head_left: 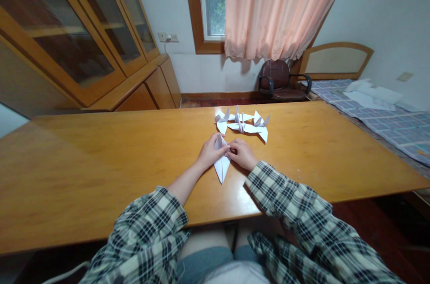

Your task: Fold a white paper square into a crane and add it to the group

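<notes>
A white sheet of paper folded into a narrow diamond is between my hands, its sharp point toward me and a centre crease running down it. My left hand grips its left side, with the thumb lying across the front. On the right edge, my right hand pinches the paper with its fingers curled. Just beyond my hands stand several white folded paper cranes, grouped close together with wings spread.
The wooden table stretches wide to both sides. Behind it are a brown armchair, a glass-door cabinet at left and a bed at right. A pink curtain partly covers the window.
</notes>
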Tool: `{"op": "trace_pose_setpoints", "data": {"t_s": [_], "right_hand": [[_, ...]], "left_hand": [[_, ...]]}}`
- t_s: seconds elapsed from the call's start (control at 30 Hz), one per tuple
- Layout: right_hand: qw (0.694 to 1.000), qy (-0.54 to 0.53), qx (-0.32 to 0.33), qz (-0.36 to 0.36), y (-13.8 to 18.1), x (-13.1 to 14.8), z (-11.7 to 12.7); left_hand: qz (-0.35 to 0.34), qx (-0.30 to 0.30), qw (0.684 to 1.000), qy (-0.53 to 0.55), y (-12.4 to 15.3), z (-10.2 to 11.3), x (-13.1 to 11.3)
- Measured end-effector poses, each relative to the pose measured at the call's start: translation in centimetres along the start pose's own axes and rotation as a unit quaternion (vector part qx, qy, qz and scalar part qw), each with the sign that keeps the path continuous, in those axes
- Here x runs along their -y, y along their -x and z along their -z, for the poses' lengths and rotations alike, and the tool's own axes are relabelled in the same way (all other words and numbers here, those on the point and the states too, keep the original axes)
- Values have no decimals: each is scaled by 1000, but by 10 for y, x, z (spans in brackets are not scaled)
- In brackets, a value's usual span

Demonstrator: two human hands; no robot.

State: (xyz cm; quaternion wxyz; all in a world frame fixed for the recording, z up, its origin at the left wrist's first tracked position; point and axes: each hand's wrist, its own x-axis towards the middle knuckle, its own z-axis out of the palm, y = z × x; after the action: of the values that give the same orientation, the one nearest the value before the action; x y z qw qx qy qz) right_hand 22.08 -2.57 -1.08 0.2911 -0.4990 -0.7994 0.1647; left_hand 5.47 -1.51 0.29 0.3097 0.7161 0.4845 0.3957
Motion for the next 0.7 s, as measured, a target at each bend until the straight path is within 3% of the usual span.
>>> {"op": "trace_pose_setpoints", "data": {"t_s": [0.27,0.7], "right_hand": [[999,25,2,-37,3,-2,4],[998,18,-4,-55,0,-3,8]], "left_hand": [[5,15,995,94,-7,-3,14],[33,10,978,204,-8,-7,11]]}}
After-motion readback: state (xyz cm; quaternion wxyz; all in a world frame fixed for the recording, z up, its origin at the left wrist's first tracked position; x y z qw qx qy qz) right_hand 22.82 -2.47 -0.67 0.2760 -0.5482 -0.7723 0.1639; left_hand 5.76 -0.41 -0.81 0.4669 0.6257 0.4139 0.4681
